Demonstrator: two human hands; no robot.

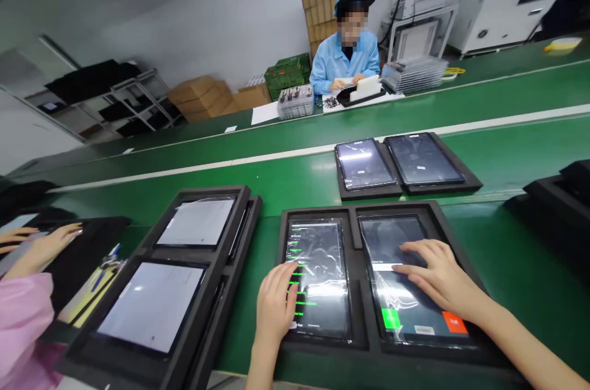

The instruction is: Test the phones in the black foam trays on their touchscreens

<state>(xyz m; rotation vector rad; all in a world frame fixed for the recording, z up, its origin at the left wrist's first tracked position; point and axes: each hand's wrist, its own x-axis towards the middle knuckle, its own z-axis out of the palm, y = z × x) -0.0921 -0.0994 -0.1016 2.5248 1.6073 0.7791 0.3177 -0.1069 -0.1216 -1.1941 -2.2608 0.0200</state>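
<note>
A black foam tray (359,282) lies before me on the green bench with two tablets in its recesses. The left tablet (325,279) shows a list of green text lines on a dark screen, under wrinkled clear film. My left hand (275,304) rests at its left edge, fingers stretched out on the glass. On the right tablet (405,285) are a white bar, a green button and a red button. My right hand (437,273) is over that tablet with fingers spread, one fingertip at the white bar. Neither hand holds anything.
Stacked foam trays (246,218) with white-screened tablets stand at left. Two dark tablets (366,163) lie in foam beyond my tray. A co-worker's pink sleeve (27,310) is at far left; another person (345,52) in blue sits opposite. Black trays (553,206) stand at right.
</note>
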